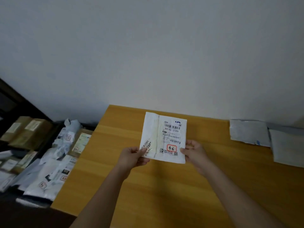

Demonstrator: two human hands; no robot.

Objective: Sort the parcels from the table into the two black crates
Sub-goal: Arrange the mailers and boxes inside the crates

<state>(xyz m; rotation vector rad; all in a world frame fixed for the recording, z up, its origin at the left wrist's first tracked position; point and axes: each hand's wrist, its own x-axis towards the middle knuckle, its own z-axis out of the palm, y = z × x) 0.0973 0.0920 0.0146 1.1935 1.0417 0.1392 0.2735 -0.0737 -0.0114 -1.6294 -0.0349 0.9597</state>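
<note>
- Hands are lifting a white parcel (164,137) above the bench (181,186): left hand (133,157) and right hand (194,152) are each pinching a lower corner.
- Crates (47,145) left of the bench are already holding many parcels.
- Two grey mailers (249,132) are waiting on the bench; sorting looks nearly finished.

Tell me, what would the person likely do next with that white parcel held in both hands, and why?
Probably carry the white parcel leftward toward the piled parcels beside the table. The left hand and right hand pinch its lower corners with the shipping label facing up, as if reading it. That pile seems to be where sorted parcels go, though the crates themselves are hard to make out.
</note>
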